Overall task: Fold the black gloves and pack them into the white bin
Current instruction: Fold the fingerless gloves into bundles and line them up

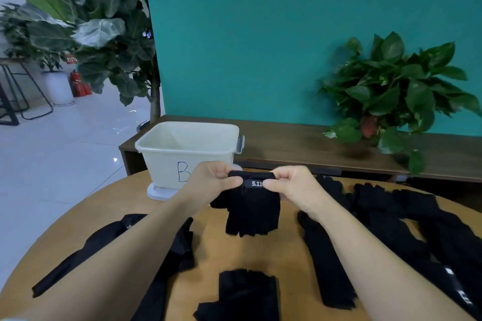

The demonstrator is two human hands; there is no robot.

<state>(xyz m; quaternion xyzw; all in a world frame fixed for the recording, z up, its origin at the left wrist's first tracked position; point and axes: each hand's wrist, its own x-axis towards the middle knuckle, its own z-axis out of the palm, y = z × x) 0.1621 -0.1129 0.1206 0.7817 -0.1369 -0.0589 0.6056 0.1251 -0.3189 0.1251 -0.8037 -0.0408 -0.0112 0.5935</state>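
Holding the black glove (252, 210) up by its cuff, you have it between both hands, above the round worktop (260, 255) and just in front of the white bin (187, 154). Your left hand (208, 182) pinches the left end of the cuff, thumb on the front and fingers behind. Your right hand (289, 185) pinches the right end in the same way, next to the white "5.11" label. So each grip is pressed together on the cuff, and the glove fingers hang down freely. I think you hold it like this so that the glove becomes straight before the fold; this is my judgement only.

The bin stands on its lid at the far edge of the worktop, with a blue letter "B" on the front wall. As far as its inside is visible, it looks to hold nothing, so the packing seems to be at the beginning.

Many other black gloves lie around. A pile (404, 221) is on your right, some long pieces (104, 242) are under your left forearm, and one crumpled glove (245, 294) is near you. Between your hands and the bin nothing stands in the way. For folding flat, the bare place under the glove is small, so the near pieces could disturb you.
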